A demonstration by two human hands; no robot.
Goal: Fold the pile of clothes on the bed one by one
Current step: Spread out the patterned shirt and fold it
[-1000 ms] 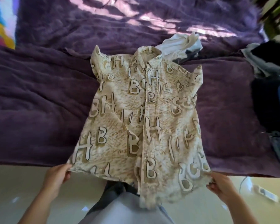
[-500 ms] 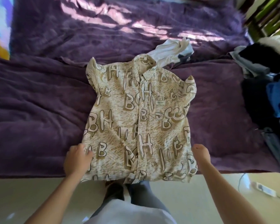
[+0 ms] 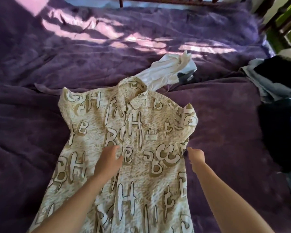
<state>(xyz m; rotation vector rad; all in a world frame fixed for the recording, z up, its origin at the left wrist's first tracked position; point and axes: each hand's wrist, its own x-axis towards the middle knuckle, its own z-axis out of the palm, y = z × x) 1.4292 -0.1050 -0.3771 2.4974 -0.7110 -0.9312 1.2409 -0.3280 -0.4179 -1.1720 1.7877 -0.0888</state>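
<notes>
While the left hand point(image 3: 109, 159) presses flat, fingers straight, on the letter-print shirt point(image 3: 141, 175) spread over the purple blanket point(image 3: 23, 132), the right hand point(image 3: 196, 156) meets its side edge, perhaps pinching; I cannot tell.

Counted: one printed shirt point(image 3: 141, 190); one white garment point(image 3: 165, 71); one heap of dark clothes point(image 3: 279, 91); two hands: left hand point(image 3: 107, 159), right hand point(image 3: 196, 156).

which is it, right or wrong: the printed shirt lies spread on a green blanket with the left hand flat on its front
Wrong on the colour: the head view shows the blanket is purple, not green. The printed shirt does lie spread on it, with the left hand flat on its front.
</notes>
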